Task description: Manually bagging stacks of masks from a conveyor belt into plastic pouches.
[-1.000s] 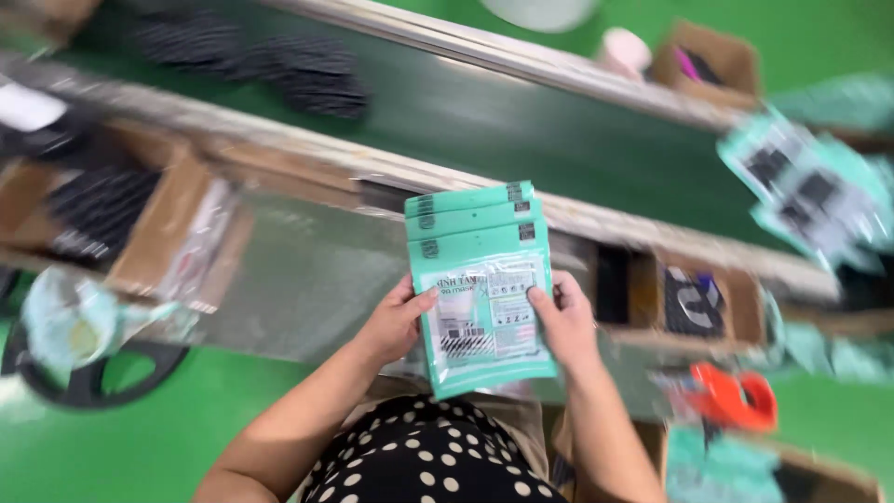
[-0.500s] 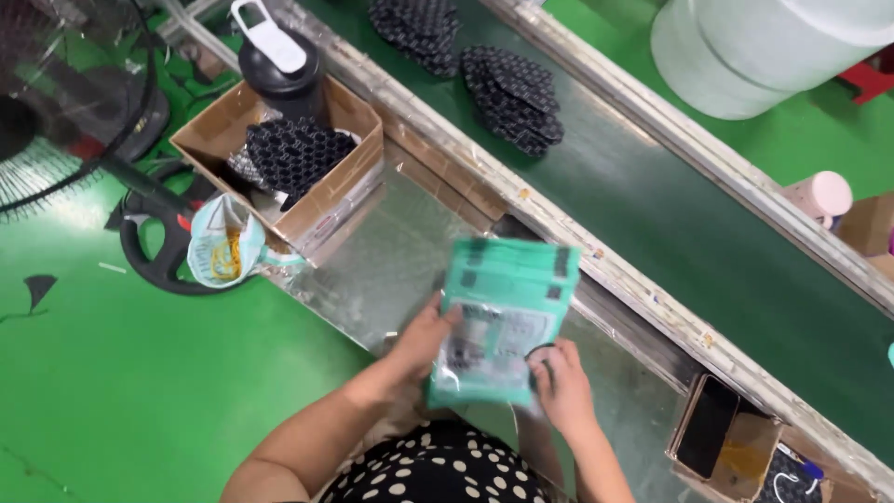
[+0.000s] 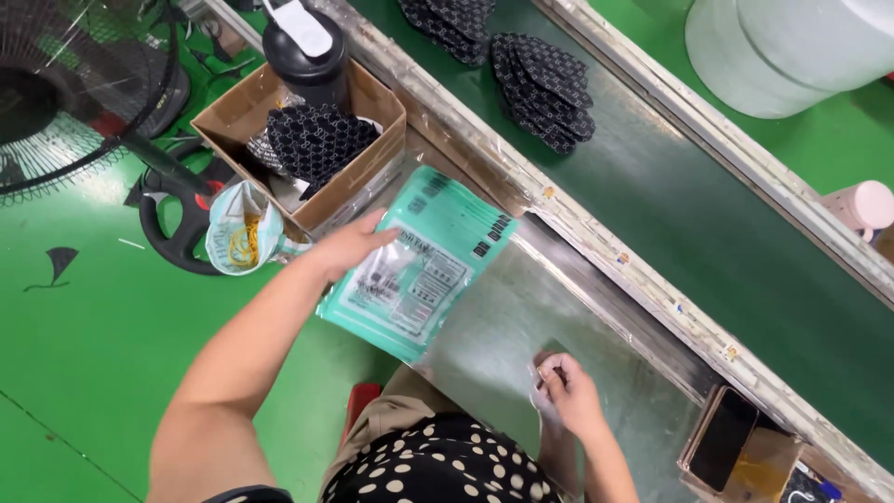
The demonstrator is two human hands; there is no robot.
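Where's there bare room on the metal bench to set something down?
Free: the steel bench between the teal packets and right hand. Crowded: the cardboard box of dark pieces by the left hand.

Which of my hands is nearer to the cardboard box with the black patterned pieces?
Left. The left hand lies on the teal packets right beside the cardboard box; the right hand is down on the metal table, well away.
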